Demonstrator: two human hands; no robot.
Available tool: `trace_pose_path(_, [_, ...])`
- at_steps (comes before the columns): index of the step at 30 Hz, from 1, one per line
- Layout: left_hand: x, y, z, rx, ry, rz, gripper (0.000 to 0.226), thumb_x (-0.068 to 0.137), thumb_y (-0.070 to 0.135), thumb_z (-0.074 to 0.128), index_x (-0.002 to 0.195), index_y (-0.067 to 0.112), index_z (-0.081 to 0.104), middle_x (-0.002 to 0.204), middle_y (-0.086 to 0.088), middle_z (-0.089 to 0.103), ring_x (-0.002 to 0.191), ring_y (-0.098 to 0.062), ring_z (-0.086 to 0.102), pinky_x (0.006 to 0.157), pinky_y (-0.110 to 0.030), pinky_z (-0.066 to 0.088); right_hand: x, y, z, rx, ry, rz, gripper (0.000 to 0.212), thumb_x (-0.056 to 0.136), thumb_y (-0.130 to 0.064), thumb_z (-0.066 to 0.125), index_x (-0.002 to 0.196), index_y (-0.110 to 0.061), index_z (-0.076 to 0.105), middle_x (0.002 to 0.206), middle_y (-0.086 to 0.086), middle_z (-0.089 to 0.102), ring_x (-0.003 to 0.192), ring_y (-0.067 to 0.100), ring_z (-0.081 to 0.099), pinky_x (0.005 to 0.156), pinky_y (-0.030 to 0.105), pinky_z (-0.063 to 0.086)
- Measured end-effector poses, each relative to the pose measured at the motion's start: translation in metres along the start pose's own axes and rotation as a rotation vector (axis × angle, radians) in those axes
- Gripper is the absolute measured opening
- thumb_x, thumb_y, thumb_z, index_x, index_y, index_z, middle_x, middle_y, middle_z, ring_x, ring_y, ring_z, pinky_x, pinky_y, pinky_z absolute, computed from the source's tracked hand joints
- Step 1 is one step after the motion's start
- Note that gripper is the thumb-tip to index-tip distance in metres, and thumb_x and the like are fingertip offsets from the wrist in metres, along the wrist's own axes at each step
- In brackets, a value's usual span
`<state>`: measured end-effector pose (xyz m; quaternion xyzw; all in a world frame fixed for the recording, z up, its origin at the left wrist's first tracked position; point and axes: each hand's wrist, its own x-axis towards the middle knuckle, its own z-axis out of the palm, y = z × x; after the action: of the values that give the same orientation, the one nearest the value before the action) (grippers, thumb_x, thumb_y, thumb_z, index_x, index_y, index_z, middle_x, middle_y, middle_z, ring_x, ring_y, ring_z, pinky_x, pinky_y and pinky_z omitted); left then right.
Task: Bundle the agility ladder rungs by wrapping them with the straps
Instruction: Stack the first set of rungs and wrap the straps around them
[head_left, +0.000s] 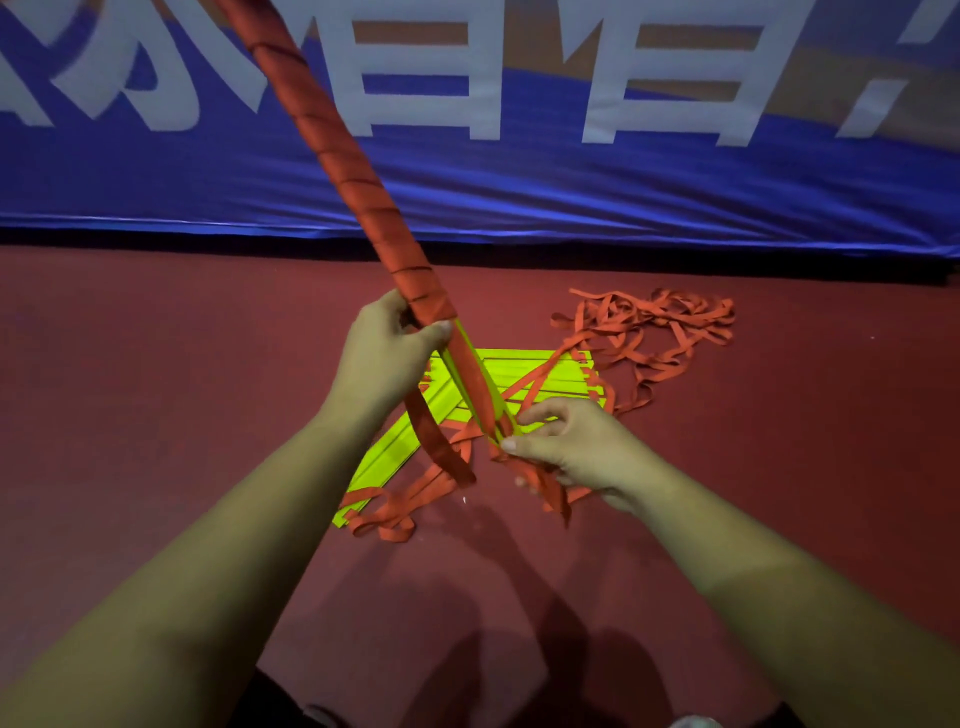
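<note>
Left hand (397, 345) curled round wrapped bundle (332, 150), thumb across lower edge of orange winding. Right hand (571, 452) pinches bundle's unwrapped lower end, thumb and forefinger together. Bundle slants up-left from hands, out past top edge. Strap loop (439, 447) hangs below left hand. Yellow rungs (540, 371) flat on red floor (156, 389) beneath. Tangled straps (654, 322) heaped right of rungs. Blue banner (519, 182) behind.

A blue banner (519, 192) with white lettering borders the red floor (156, 389).
</note>
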<state>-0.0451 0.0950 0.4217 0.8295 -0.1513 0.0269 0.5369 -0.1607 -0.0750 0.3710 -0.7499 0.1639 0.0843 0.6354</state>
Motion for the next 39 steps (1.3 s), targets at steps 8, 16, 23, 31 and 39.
trace_pose_path(8, [0.008, -0.013, -0.018, 0.238, -0.033, 0.037, 0.017, 0.080, 0.008, 0.070, 0.094, 0.019, 0.068, 0.080, 0.004, 0.066, 0.069, -0.011, 0.055, 0.058, -0.021, 0.038, -0.005, -0.003, -0.016, -0.422, -0.141, -0.059, 0.018, 0.073, -0.014, 0.083, 0.084, -0.005, 0.071, 0.062, 0.005, 0.062, 0.051, 0.016, 0.051, 0.051, 0.026, 0.038])
trace_pose_path(16, [-0.009, -0.016, 0.002, 0.122, -0.351, -0.052, 0.021, 0.076, 0.011, 0.072, 0.096, 0.010, 0.068, 0.091, -0.004, 0.073, 0.082, -0.020, 0.066, 0.088, -0.045, 0.053, -0.005, -0.019, -0.022, -0.202, 0.045, -0.278, 0.014, 0.074, -0.010, 0.082, 0.078, -0.012, 0.069, 0.066, 0.002, 0.063, 0.060, 0.009, 0.053, 0.058, 0.024, 0.041])
trace_pose_path(23, [-0.028, -0.006, 0.016, -0.221, -0.583, -0.142, 0.029, 0.086, -0.007, 0.063, 0.115, -0.001, 0.064, 0.116, -0.020, 0.069, 0.097, -0.019, 0.064, 0.089, -0.034, 0.051, -0.002, -0.018, -0.023, -0.048, 0.032, -0.435, 0.042, 0.073, 0.001, 0.079, 0.101, -0.022, 0.059, 0.064, 0.001, 0.053, 0.060, 0.015, 0.044, 0.056, 0.028, 0.037])
trace_pose_path(31, [-0.032, -0.008, 0.023, -0.497, -0.679, -0.206, 0.037, 0.083, 0.010, 0.067, 0.120, 0.007, 0.066, 0.126, -0.025, 0.062, 0.109, -0.032, 0.052, 0.091, -0.046, 0.031, 0.006, -0.016, -0.022, -0.017, 0.134, -0.446, 0.069, 0.067, -0.008, 0.086, 0.122, -0.024, 0.046, 0.061, -0.006, 0.056, 0.058, 0.012, 0.046, 0.055, 0.024, 0.038])
trace_pose_path(39, [-0.033, -0.003, 0.031, -0.615, -0.600, -0.220, 0.050, 0.069, 0.019, 0.074, 0.104, -0.013, 0.059, 0.101, -0.025, 0.053, 0.095, -0.035, 0.037, 0.081, -0.047, 0.024, -0.003, -0.016, -0.018, 0.250, 0.008, -0.320, 0.015, 0.079, -0.001, 0.072, 0.087, -0.005, 0.061, 0.076, 0.006, 0.073, 0.066, 0.012, 0.068, 0.063, 0.023, 0.054])
